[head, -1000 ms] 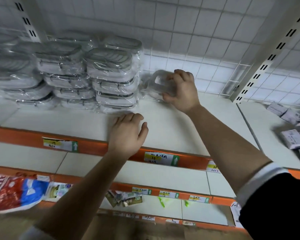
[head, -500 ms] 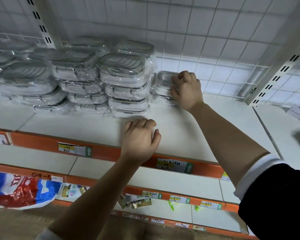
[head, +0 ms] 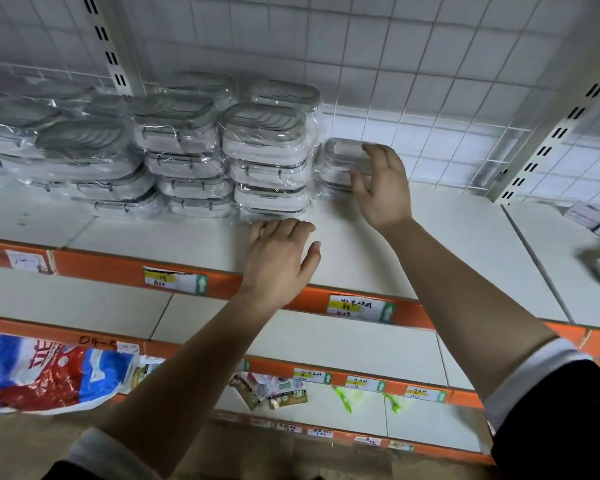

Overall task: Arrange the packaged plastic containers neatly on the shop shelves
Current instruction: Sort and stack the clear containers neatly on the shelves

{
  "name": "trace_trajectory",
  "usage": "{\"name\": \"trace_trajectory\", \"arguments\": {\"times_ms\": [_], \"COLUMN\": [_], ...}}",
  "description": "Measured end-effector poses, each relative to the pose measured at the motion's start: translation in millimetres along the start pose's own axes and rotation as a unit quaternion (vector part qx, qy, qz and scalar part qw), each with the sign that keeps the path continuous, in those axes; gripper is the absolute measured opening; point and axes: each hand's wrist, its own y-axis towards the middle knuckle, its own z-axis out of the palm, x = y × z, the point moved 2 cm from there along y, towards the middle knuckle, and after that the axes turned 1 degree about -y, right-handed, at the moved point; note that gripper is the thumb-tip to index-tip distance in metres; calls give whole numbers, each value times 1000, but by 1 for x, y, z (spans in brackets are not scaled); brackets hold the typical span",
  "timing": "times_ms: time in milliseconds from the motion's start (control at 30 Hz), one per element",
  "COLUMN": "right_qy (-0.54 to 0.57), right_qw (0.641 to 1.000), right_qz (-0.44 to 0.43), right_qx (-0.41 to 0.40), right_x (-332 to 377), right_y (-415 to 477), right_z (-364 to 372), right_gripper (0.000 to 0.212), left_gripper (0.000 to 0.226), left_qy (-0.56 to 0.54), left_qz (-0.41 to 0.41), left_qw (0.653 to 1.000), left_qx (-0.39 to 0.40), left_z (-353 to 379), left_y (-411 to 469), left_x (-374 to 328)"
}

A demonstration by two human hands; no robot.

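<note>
Our right hand [head: 381, 188] is open, fingers spread beside the low pile of wrapped containers [head: 338, 157] at the row's right end. We cannot tell whether it touches the film. The pile sits at the back of the shelf [head: 447, 244], tight against the taller stacks [head: 264, 143], so the row reads as one block. Our left hand [head: 278, 258] lies palm down and empty on the shelf with its fingertips at the stack's foot, probably to steady us.

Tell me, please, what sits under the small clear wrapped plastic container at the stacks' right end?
Another wrapped clear container lies under the top container, resting on the white shelf. The right hand covers its right part, so its full outline cannot be seen.
</note>
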Motion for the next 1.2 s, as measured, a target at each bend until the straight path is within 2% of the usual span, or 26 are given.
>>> {"name": "trace_trajectory", "arguments": {"times_ms": [100,400,600,700,867,1000,1200], "right_qy": [1,-29,-9,-7,25,63,77], "right_qw": [999,994,995,996,999,998,996], "right_qz": [4,34,54,38,-3,-9,1], "right_qx": [-49,-102,-85,-79,-48,-20,56], "right_x": [23,127,201,236,287,318,343], "right_y": [-21,-83,-129,-146,-171,-200,-247], "right_z": [-4,26,61,74,103,134,186], "right_gripper": [41,33,31,26,24,21,24], "left_gripper": [42,45,34,35,37,42,31], "left_qy": [6,-7,-32,-30,-13,2,31], "left_qz": [6,53,89,98,58,9,-20], "left_qw": [1000,999,995,994,998,999,996], "left_qx": [-17,1,-10,-21,-15,41,82], "left_z": [-18,-67,-96,-108,-126,-133,-128], "left_y": [-7,-52,-97,-121,-166,-206,-260], "left_x": [25,119,169,189,231,259,313]}}
